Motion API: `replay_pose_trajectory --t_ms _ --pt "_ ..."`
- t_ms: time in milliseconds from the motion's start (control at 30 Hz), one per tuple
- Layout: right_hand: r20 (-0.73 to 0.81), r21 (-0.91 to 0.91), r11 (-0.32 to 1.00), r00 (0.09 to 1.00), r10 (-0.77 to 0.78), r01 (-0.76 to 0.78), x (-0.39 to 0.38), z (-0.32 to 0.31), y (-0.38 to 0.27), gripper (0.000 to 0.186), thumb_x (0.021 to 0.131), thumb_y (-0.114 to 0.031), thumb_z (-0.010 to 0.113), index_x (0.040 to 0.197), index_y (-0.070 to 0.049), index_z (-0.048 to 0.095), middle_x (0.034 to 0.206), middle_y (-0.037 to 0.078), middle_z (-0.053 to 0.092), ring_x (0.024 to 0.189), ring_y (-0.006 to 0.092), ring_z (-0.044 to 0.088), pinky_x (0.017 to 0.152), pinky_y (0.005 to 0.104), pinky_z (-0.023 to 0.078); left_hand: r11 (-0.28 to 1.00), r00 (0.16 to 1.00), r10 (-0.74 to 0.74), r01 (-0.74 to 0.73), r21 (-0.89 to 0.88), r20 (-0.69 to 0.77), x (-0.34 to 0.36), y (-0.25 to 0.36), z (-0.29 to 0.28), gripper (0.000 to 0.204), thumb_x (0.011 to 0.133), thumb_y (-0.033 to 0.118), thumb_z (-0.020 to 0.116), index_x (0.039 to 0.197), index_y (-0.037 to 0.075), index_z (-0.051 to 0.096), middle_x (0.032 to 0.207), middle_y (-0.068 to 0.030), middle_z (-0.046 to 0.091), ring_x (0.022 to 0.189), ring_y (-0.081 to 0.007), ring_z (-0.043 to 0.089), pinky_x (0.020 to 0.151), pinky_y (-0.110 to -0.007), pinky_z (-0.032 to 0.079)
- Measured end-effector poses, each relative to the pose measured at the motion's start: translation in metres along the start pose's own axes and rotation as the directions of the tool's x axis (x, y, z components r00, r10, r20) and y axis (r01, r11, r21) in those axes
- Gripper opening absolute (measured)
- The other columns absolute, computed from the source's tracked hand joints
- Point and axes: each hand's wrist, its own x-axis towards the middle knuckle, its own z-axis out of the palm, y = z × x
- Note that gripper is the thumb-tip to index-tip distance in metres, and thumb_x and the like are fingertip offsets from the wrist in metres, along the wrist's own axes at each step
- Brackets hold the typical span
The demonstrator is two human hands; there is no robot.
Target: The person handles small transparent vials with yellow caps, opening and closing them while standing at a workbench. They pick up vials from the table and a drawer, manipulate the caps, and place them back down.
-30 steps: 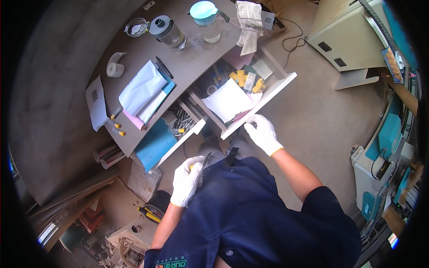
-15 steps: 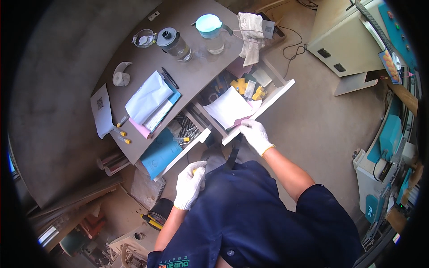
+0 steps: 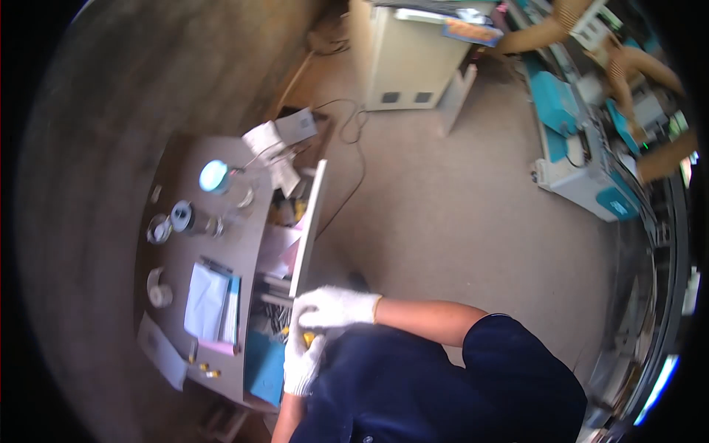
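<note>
My left hand (image 3: 300, 363), in a white knit glove, is closed around a small yellow piece (image 3: 309, 338) that shows between thumb and palm. My right hand (image 3: 336, 308), gloved alike, meets the left one's fingertips with its own fingers bent together. Whatever they pinch, if anything, is hidden. Both hands are close to the near end of a pulled-out drawer (image 3: 310, 221) holding papers and yellow pieces. Beside my left hand, a second open drawer has metal rods (image 3: 275, 319) and a blue sheet (image 3: 264, 367).
The grey desk (image 3: 233, 240) carries a jug with a light-blue lid (image 3: 215, 177), a grey-lidded bottle (image 3: 185, 216), a paper roll (image 3: 159, 296) and stacked papers (image 3: 205, 303). A cable (image 3: 360, 159) trails over the floor. A cream cabinet (image 3: 406, 63) and teal-and-white machine (image 3: 583, 173) stand beyond.
My view has turned to the right, so the desk appears farther left. My right hand has left the far drawer's front edge and come together with my left hand, which keeps the yellow piece.
</note>
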Motion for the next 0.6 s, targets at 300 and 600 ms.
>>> replay_pose_trajectory --t_ms 300,600 --pt "-0.372 0.052 0.960 0.886 0.276 -0.277 -0.132 0.081 -0.024 0.038 0.090 -0.035 0.067 0.116 -0.007 0.068 0.099 0.017 0.075 0.087 0.0355 0.072 0.077 0.0458 0.053 0.868 0.776 0.335 -0.474 0.145 0.534 0.011 -0.059 0.028 0.096 0.089 0.005 0.071 0.160 -0.003 0.008 0.125 -0.0171 0.064 0.117 -0.0238 0.063 0.103 -0.034 0.049" --pt "-0.761 0.248 0.959 0.585 0.280 -0.137 -0.232 0.146 -0.035 0.028 0.091 -0.030 0.066 0.102 -0.004 0.068 0.087 0.011 0.072 0.079 0.0243 0.070 0.073 0.0400 0.053 0.918 0.648 0.155 -0.373 0.133 0.746 -0.055 -0.016 0.073 0.034 0.101 0.003 0.055 0.133 -0.005 0.059 0.119 -0.0111 0.069 0.108 -0.0180 0.062 0.096 -0.033 0.050"
